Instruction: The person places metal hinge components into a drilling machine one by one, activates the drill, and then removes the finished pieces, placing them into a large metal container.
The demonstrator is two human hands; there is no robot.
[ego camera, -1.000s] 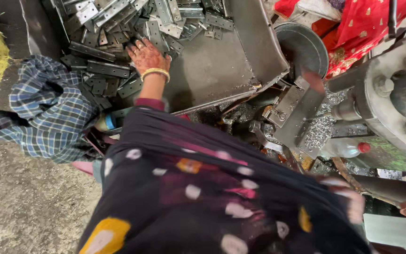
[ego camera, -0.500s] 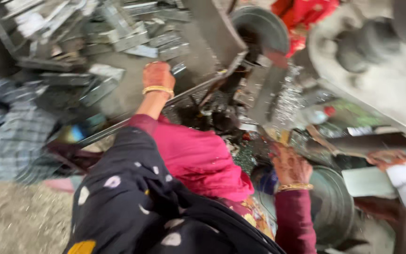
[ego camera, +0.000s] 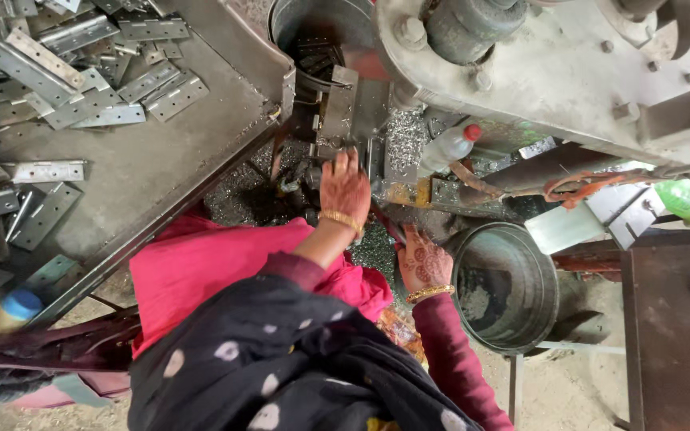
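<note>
Fingers of the left hand (ego camera: 345,185) are stretched forward and laid against the small metal fixture (ego camera: 335,112) at the front of the grey press machine (ego camera: 553,72), so a piece seems to be steadied there; whether anything is actually pinched can't be told, since the fingertips are hidden against dark metal. The right hand (ego camera: 425,262) is kept lower, just beside the machine's base, fingers loosely curled with nothing visibly held, close to the rim of the round metal tub (ego camera: 545,271), probably placed there so finished pieces can be dropped in.

Metal shavings (ego camera: 399,144) are scattered right under the fixture. A plastic bottle with a red cap (ego camera: 450,146) is leaned against the machine, handy for reach. Flat hinge plates (ego camera: 81,88) are heaped on the steel tray (ego camera: 161,160) to the left of the machine, within easy grab. A blue-capped bottle (ego camera: 5,311) is parked below that tray.
</note>
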